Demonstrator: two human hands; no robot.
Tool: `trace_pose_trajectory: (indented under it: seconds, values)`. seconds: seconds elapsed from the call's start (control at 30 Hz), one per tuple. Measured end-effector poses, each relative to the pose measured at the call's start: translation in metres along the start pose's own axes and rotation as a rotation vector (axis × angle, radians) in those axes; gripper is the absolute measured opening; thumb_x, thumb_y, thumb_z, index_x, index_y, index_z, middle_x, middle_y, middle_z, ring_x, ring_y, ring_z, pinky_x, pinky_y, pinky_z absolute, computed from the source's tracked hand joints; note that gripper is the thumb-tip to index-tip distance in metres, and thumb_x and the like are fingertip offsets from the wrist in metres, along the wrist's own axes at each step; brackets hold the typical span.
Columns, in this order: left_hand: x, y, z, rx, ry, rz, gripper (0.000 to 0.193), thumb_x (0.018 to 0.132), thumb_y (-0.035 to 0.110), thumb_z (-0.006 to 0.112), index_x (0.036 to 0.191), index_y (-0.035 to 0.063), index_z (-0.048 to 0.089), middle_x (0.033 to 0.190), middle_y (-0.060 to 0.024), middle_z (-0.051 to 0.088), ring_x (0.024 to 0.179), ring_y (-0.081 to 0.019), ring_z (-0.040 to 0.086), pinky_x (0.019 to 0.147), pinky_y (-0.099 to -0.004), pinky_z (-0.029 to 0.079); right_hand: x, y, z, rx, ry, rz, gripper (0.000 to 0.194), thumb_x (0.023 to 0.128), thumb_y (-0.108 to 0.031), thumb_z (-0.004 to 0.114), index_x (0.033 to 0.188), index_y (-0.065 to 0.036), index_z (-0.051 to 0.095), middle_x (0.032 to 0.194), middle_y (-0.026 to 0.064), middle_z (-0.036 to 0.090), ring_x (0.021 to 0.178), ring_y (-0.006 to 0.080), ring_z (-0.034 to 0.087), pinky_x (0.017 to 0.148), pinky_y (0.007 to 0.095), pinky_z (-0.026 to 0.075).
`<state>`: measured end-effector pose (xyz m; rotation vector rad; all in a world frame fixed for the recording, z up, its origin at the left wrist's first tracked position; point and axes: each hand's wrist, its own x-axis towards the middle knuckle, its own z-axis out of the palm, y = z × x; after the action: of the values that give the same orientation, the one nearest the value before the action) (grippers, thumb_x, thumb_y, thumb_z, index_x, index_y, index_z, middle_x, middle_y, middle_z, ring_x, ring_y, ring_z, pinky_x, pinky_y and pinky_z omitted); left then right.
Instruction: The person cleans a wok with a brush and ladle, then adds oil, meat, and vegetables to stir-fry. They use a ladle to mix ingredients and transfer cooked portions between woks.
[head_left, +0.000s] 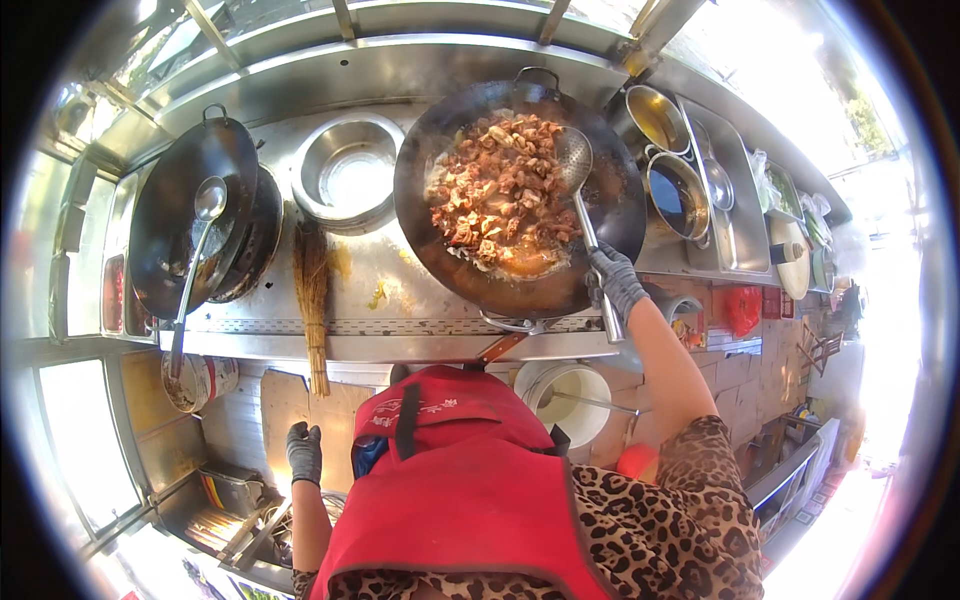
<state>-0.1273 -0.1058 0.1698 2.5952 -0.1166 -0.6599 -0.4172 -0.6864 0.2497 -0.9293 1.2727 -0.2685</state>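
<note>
A grey-gloved hand, my right hand (617, 279), is wrapped around the metal handle of a perforated skimmer ladle (576, 157). The ladle's bowl rests at the right side of a heap of browned meat pieces (499, 195). That meat sits in liquid inside a large dark wok (427, 259), with a loop handle at the far rim and another at the near one. Low at my left side, away from the counter, hangs my left hand (304, 454), also gloved. Its fingers are curled together and nothing shows in them.
Left on the steel counter (360, 285) are a second wok (161, 225) holding a ladle (210, 199), stacked metal basins (307, 161) and a straw brush (310, 277) overhanging the edge. Metal pots (679, 196) of liquid stand right. A white bucket (592, 412) is below.
</note>
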Motion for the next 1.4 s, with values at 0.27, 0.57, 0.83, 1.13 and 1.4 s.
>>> trace_pose_trajectory:
  seconds: [0.27,0.57,0.83,1.13,1.4]
  values:
    - [-0.003,-0.021,0.002,-0.019,0.014,-0.012,0.040,0.078,0.023,0.070,0.109,0.0004,0.058,0.098,-0.0156,0.063,0.088,-0.0264,0.060,0.080,-0.0364,0.047,-0.055,0.002,0.007,-0.252,-0.128,-0.102,0.037,0.089,-0.017,0.055,0.125,-0.014,0.049,0.059,0.0013,0.051,0.043,0.0150,0.051,0.039,0.0303,0.042]
    - [0.002,-0.003,-0.011,0.018,-0.027,-0.025,0.039,0.080,0.023,0.068,0.109,-0.0006,0.057,0.099,-0.0153,0.063,0.090,-0.0251,0.060,0.079,-0.0357,0.047,-0.080,0.010,-0.068,-1.331,0.181,-0.632,0.050,0.088,-0.018,0.054,0.135,-0.011,0.039,0.068,0.0236,0.060,0.066,0.0398,0.060,0.064,0.0451,0.046]
    - [-0.022,-0.004,-0.024,0.000,-0.064,-0.103,0.036,0.083,0.016,0.066,0.112,-0.0028,0.055,0.108,-0.0164,0.062,0.100,-0.0244,0.058,0.088,-0.0342,0.045,0.017,0.014,-0.052,0.047,-0.075,-0.044,0.030,0.086,-0.018,0.060,0.115,-0.011,0.054,0.056,0.0014,0.050,0.037,0.0121,0.047,0.030,0.0256,0.037]
    - [-0.023,0.000,-0.025,-0.001,-0.025,-0.060,0.037,0.079,0.019,0.071,0.107,-0.0008,0.058,0.097,-0.0145,0.064,0.087,-0.0229,0.060,0.078,-0.0340,0.047,-0.047,-0.019,0.031,-0.235,-0.209,-0.086,0.033,0.088,-0.016,0.054,0.120,-0.010,0.053,0.056,-0.0018,0.045,0.041,0.0073,0.045,0.032,0.0230,0.036]
    - [0.016,0.000,-0.014,-0.020,-0.130,0.015,0.036,0.080,0.019,0.068,0.108,-0.0009,0.058,0.097,-0.0137,0.064,0.087,-0.0232,0.061,0.079,-0.0340,0.047,-0.122,0.015,0.031,-1.086,-0.026,-0.396,0.051,0.088,-0.019,0.051,0.136,-0.007,0.036,0.070,0.0204,0.059,0.062,0.0335,0.059,0.061,0.0435,0.046]
